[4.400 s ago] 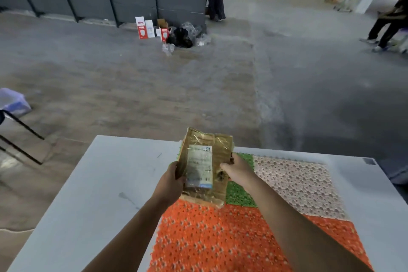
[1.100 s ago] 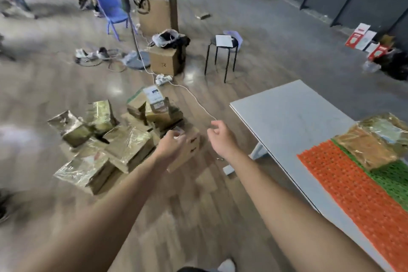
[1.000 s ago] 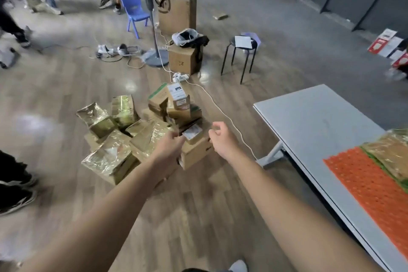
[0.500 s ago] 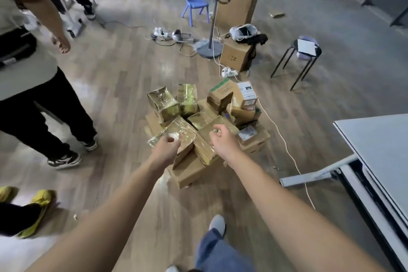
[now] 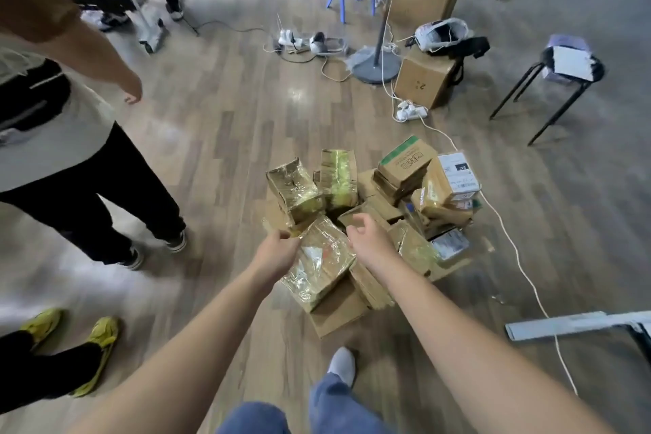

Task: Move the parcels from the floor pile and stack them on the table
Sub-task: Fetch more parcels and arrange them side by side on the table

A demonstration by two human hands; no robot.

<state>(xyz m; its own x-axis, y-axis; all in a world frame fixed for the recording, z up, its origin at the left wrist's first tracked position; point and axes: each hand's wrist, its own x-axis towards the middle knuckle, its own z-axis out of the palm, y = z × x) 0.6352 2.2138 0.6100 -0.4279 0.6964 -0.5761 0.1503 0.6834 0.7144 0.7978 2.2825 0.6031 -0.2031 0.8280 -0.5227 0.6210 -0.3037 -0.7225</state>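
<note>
The floor pile of parcels (image 5: 398,201) lies on the wooden floor just ahead of my feet; it holds several brown cardboard boxes, some wrapped in shiny tape. A taped parcel (image 5: 322,266) lies on the near side of the pile, between my hands. My left hand (image 5: 278,252) is at its left corner, fingers curled on the wrap there. My right hand (image 5: 368,240) hovers over its right corner, fingers loosely curled and holding nothing. Of the table, only a grey foot bar (image 5: 570,324) shows at the lower right.
A person in black trousers (image 5: 88,180) stands close on the left, and yellow shoes (image 5: 100,342) are at the lower left. A white cable (image 5: 510,243) runs past the pile's right side. Beyond stand a black stool (image 5: 560,74), a cardboard box (image 5: 422,81) and a fan base (image 5: 373,63).
I have turned away from the table and stepped up to the floor pile. Both hands dropped toward the taped parcel, and the left one now reaches its corner.
</note>
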